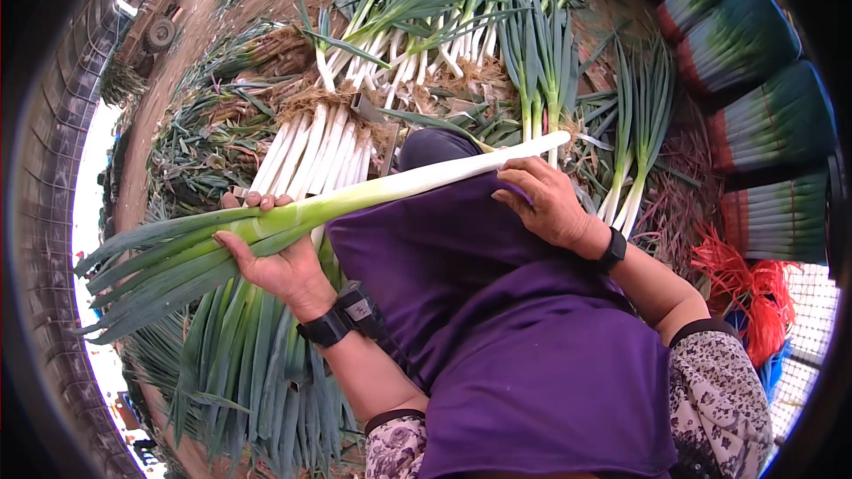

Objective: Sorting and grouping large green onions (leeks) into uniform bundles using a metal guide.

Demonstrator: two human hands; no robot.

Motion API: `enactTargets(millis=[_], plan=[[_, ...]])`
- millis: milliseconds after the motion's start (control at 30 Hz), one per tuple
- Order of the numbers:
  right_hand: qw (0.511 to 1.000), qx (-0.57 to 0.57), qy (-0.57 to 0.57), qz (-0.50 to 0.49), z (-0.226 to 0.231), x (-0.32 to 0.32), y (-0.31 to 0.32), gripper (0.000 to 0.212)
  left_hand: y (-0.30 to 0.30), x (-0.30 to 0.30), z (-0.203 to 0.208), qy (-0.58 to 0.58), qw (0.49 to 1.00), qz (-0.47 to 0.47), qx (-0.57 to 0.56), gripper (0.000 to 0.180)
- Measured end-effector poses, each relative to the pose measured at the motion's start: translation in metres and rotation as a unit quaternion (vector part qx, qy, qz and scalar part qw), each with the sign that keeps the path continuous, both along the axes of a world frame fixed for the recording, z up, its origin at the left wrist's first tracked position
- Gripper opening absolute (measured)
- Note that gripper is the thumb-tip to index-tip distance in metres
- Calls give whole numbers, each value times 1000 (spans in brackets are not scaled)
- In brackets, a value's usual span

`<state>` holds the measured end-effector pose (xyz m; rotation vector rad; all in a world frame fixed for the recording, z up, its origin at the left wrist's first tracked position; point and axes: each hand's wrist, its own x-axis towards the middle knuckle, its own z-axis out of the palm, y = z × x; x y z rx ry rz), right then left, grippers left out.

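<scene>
The long leek (399,184) lay slantwise above the purple apron (532,346), leafy end to the left, root end to the right and higher in my view. From my distant seat I saw the left hand (288,273) wrapped around its pale-green part, thumb on the near side. The right hand (555,204) was at the white shank, fingers half curled; I could not tell whether they pinched anything.

I judged that a slack right hand could let the root end dip, since much of the length stuck out beyond the left-hand grip. Too hard a squeeze there might crease the layered leaves, and a sharp tug might split them.

The shank was smooth, straight and pale; the leaves fanned out as flat, matt, blue-green straps. Past the apron, other leeks (306,155) lay side by side, near a mat of stringy brown roots (302,102). At the far right I saw thick green bundles (754,120), reddish along one side, above a tangle of thin red strips (754,297).
</scene>
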<state>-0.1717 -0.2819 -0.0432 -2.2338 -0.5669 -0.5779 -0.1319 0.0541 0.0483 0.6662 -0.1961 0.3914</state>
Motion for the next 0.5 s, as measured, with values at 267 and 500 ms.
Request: enactTargets(millis=[267, 500], plan=[[993, -86, 46, -60, 3, 9, -5, 41, -8, -1, -1, -12, 998, -11, -53, 64], [995, -61, 60, -51, -19, 21, -16, 40, -16, 0, 9, 17, 999, 7, -43, 76]])
